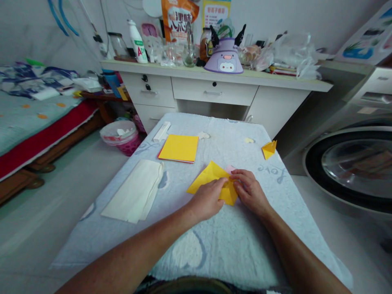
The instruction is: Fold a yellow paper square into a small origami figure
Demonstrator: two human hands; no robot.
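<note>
A creased sheet of yellow origami paper (211,170) lies on the cloth-covered table between my hands. My left hand (208,198) rests over its near middle, fingers bent and pressed onto it. At the sheet's right corner, my right hand (248,188) pinches the edge between thumb and fingers. The fingers partly hide the folds there. Behind the right fingertips shows a small pink patch (230,168), too covered to make out. Farther left lies a stack of square paper (179,148), yellow on top with red at its edge. A folded yellow paper piece (269,150) sits near the table's right edge.
A folded cream cloth or paper (134,191) and a white narrow box (161,131) lie on the table's left. Beyond stands a white desk (214,87) crowded with items. A washing machine (352,163) is at right, a pink bin (121,136) and bed (45,122) at left.
</note>
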